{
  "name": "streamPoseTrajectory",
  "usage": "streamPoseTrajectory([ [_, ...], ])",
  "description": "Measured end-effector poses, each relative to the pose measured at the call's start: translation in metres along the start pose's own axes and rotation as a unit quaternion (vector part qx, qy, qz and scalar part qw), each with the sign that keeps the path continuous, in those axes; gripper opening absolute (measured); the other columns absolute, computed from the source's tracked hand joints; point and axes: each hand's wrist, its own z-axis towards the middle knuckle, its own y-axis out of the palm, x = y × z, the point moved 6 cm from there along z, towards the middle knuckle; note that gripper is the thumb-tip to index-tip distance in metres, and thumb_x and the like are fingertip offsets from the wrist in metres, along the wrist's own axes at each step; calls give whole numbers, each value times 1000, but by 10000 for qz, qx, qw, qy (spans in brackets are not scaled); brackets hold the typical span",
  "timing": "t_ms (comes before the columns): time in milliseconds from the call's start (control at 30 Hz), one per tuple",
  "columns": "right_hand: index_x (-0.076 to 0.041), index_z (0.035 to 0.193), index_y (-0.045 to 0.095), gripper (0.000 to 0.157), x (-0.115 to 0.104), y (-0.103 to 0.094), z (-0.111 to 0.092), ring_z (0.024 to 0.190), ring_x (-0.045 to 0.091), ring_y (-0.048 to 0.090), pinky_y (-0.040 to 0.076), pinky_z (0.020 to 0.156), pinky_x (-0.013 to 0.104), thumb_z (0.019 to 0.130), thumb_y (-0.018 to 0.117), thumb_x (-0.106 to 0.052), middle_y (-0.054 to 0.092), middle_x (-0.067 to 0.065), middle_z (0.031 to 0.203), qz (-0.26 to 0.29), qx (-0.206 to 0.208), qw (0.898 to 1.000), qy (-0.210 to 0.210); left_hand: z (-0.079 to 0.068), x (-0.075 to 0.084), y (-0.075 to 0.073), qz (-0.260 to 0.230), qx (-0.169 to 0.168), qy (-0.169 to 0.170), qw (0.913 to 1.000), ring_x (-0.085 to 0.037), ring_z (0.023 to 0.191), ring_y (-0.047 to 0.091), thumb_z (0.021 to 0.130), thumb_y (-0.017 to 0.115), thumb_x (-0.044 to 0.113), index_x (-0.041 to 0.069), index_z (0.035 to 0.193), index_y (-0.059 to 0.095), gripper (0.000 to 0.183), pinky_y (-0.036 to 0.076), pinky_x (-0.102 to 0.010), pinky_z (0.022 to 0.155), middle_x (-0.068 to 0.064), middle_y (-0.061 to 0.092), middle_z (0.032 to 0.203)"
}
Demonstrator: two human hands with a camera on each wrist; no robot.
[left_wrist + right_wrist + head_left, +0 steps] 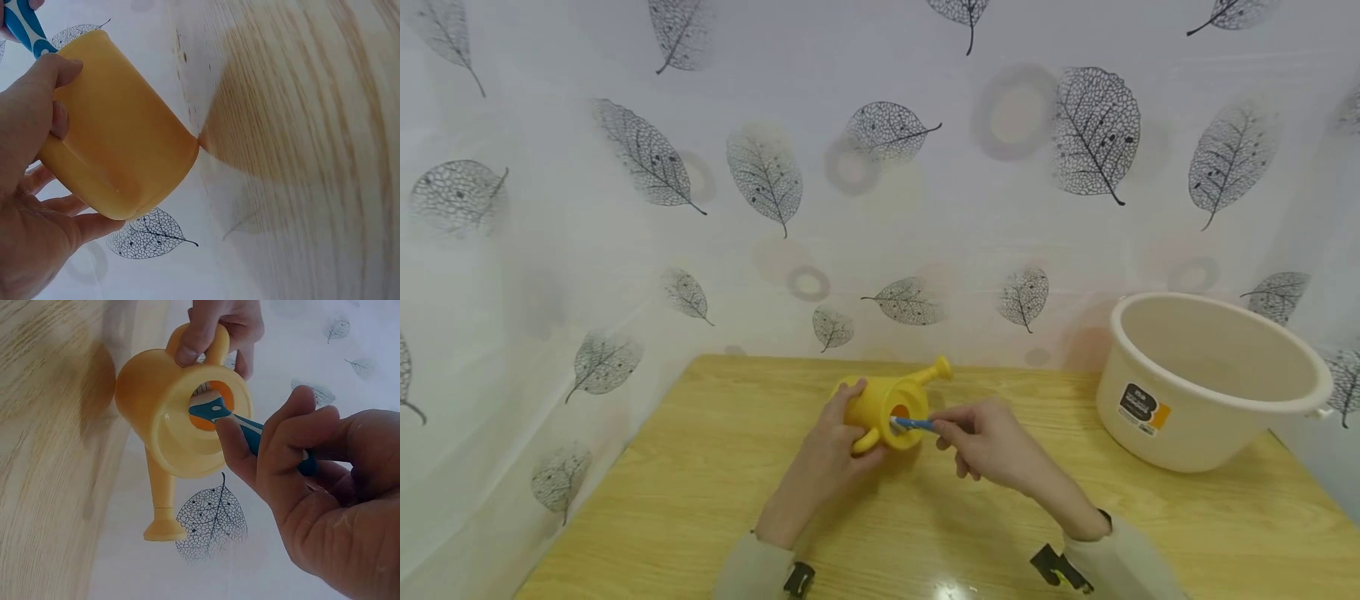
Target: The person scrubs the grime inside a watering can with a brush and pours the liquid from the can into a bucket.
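Observation:
A yellow toy watering can (868, 408) is tipped so its round opening faces right. Its lower edge meets the tabletop in the left wrist view. My left hand (831, 446) grips the can by its handle (217, 347), with the thumb over it. Between thumb and fingers, my right hand (988, 442) pinches the handle of a blue-and-white brush (247, 428). The brush's pale head (205, 397) sits at the can's opening, partly inside it. The can's spout (162, 506) points away from me, ending in a flared tip. The can's inside is mostly hidden.
A large cream bucket (1195, 400) with a label stands on the right of the wooden table (715, 500). Behind the table hangs a pale sheet (887, 217) printed with leaves, reaching round to the left side.

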Motion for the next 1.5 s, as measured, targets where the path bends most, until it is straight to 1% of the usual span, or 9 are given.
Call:
streamPoseTrajectory([
  [267,1,120,73,25,2,13,5,51,19,61,45,39,20,101,61,-11,65,3,72,-368,47,9993,-73,0,-2,3,61,-32,122,9999,-43,145,45,84,85,29,9,62,67,34,42,-48,120,-23,47,154],
  [467,-2,115,76,21,-6,23,7,45,3,49,35,38,14,98,65,-8,63,-1,62,-1073,146,9911,-770,1,-1,2,118,47,244,9996,-43,143,47,83,85,27,8,63,69,33,43,-49,119,-23,49,152],
  [567,-1,109,78,18,-14,26,7,51,-3,45,40,43,14,95,68,-3,71,2,72,-1551,341,9773,-1405,1,0,2,114,87,259,9996,-43,143,47,83,85,27,7,62,69,33,43,-49,119,-24,50,151],
  [700,-2,107,79,19,-21,29,6,58,-4,43,45,51,14,91,70,2,75,3,79,-2385,677,9456,-2107,2,-1,1,113,76,223,9997,-41,143,47,83,84,26,7,62,68,33,43,-48,119,-24,49,151],
  [867,-6,106,77,26,-26,35,1,60,5,54,51,55,14,84,74,7,71,2,77,-3669,1054,8839,-2700,2,0,0,86,65,205,9997,-42,143,47,83,84,26,8,62,68,32,41,-49,120,-23,49,152],
  [933,-9,104,75,31,-28,37,-2,60,9,57,51,54,15,79,76,9,68,1,76,-3964,1152,8668,-2798,2,-1,0,69,51,188,9998,-42,143,46,83,84,26,9,62,67,32,41,-49,121,-23,49,152],
  [1033,-10,103,72,36,-32,37,-6,61,14,62,52,52,19,75,78,11,68,3,78,-4130,1240,8587,-2768,2,-1,1,73,15,139,9999,-42,144,46,83,84,26,9,62,67,32,41,-48,121,-22,48,152],
  [1267,-7,103,73,37,-41,35,-11,56,14,56,47,46,19,72,77,13,66,7,78,-4399,1145,8599,-2324,3,-1,-1,-30,26,98,9999,-42,144,45,83,84,25,9,63,68,31,42,-49,120,-23,48,152],
  [1500,-8,103,71,40,-48,37,-19,54,15,51,42,42,21,68,79,11,61,6,80,-4752,1209,8368,-2436,2,-2,1,-12,-9,56,10000,-42,144,46,83,85,27,10,62,67,32,44,-48,119,-22,49,152],
])
